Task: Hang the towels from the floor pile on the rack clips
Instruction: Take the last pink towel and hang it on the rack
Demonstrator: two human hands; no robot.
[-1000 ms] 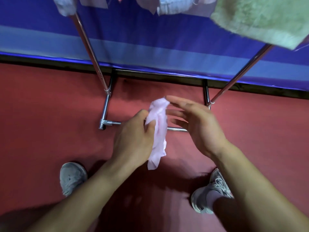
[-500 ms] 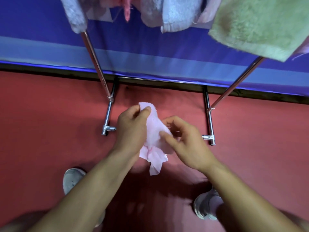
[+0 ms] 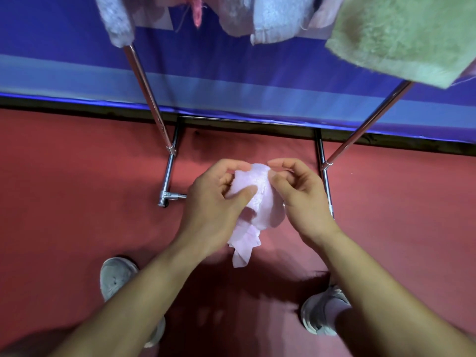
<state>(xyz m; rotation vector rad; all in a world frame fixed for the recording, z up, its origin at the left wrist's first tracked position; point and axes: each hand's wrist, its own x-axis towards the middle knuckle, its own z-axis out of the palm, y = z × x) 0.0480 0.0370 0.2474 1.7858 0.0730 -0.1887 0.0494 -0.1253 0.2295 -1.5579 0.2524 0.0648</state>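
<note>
Head view, looking down. In the centre of the frame we see both hands working a small pale pink towel, held in the air above the red floor. The left hand grips it, with the thumb pressed on the near face and the fingers curled over the top edge. The right hand pinches the same top edge between thumb and forefinger, just beside the left. We judge that the hands are spreading that edge so a clip can take it. The rest of the cloth hangs crumpled below.

Along the top of the frame hang towels already on the rack: a grey towel upper left, a pale blue towel in the middle, a green towel upper right. The clips and the floor pile are out of view. A grey shoe stands lower left, and another lower right.

Half a second ago the right hand was on the towel's side. It has since climbed to the top edge, and the cloth is opened wider. A second ago that hand was flat and open beside the towel.
</note>
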